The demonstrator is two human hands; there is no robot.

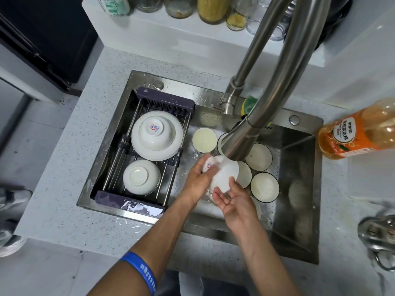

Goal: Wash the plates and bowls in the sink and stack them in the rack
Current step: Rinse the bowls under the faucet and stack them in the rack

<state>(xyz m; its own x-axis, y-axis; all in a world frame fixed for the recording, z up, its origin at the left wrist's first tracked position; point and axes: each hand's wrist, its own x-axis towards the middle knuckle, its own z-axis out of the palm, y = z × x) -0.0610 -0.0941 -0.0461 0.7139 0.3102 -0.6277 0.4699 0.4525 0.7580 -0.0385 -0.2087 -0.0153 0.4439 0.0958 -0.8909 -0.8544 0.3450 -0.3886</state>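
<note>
A white bowl (224,174) is held upside down under the running faucet (239,144) in the steel sink (299,210). My left hand (198,178) grips its foot and side. My right hand (233,199) lies palm up against its lower rim, fingers relaxed. Around it in the sink lie a small white bowl (204,139) and three dark-rimmed plates (265,187), (259,157), (244,174). The dark rack (147,99) over the sink's left half holds an upturned bowl on a plate (157,135) and another upturned bowl (141,177).
An orange detergent bottle (359,133) stands at the sink's right edge. A green-yellow sponge (250,103) lies behind the faucet base. Jars (211,9) line the shelf at the back. A metal tap fitting (380,233) is at the far right.
</note>
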